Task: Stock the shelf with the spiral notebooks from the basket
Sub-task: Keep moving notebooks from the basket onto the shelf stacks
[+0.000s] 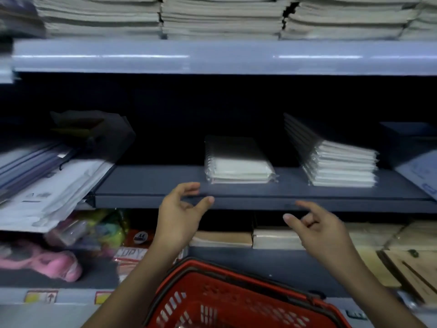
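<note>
**Empty hands raised before a shelf of spiral notebooks**

Nearest, below and between the two forearms: a red plastic basket with slotted walls and dark handles folded along its rim; contents not visible from here.

Above the basket, both hands lifted in front of the dark shelf edge. Left hand palm turned inward, fingers loosely curled, thumb and forefinger apart, gripping nothing, fingertips just at the shelf's front lip. Right hand slightly lower and well apart from the left, forefinger extended, other fingers loosely bent, likewise grasping nothing.

Behind the hands, lower down: a shelf with flat tan and white packs between the wrists. Left of the left forearm, a pink item and bright wrapped goods, all blurred.

Just beyond the left hand's fingertips, lying on the dark shelf: a short stack of spiral notebooks in clear wrap, spirals on the left side. Beyond the right hand, a taller stack of notebooks, set apart from the first stack.

Far left of the left hand: slanting white and grey folders overhanging the shelf edge. Far right of the right hand: a dark box, partly cut off.

Farthest, above everything: a pale upper shelf carrying rows of stacked paper.
</note>
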`<state>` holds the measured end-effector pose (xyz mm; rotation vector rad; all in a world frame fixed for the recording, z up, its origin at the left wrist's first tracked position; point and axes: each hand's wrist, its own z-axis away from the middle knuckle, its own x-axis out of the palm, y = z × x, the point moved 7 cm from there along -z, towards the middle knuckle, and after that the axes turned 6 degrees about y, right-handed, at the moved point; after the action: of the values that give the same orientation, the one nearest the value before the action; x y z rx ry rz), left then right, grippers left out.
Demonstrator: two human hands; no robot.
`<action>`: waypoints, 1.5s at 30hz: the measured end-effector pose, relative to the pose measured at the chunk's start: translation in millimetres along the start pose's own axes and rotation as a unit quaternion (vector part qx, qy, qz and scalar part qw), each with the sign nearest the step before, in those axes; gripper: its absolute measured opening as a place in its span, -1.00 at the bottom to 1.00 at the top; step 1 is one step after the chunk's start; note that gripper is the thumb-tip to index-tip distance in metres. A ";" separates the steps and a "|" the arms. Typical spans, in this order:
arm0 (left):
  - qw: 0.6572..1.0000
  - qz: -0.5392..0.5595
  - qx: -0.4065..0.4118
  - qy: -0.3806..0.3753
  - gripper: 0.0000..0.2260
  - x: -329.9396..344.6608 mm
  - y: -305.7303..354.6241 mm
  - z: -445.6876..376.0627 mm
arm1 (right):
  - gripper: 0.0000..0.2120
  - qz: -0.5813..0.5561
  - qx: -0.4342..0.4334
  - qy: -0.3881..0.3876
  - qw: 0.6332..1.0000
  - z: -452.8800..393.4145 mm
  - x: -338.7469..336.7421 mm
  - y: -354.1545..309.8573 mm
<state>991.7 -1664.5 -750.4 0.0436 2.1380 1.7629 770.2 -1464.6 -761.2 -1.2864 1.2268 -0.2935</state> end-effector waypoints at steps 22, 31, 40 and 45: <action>0.933 -0.071 -0.234 -0.264 -0.74 73.0 -147.4 169.5 | -0.44 0.439 0.120 -0.435 0.777 161.2 90.6 219.2; 0.920 -0.101 -0.225 -0.305 -0.72 75.4 -155.3 175.7 | -0.41 0.442 0.094 -0.382 0.806 177.9 103.7 217.1; 0.918 -0.096 -0.224 -0.312 -0.75 65.6 -153.9 178.6 | -0.83 0.370 0.139 -0.381 0.836 177.1 97.5 190.7; 0.928 -0.077 -0.224 -0.288 -0.77 44.4 -147.0 177.9 | -0.88 0.311 -0.026 -0.290 0.904 153.6 52.8 110.9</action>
<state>1033.8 -1517.6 -928.9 0.2343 1.2706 1.8160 866.2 -1380.9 -911.0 -0.8625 1.0526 0.5576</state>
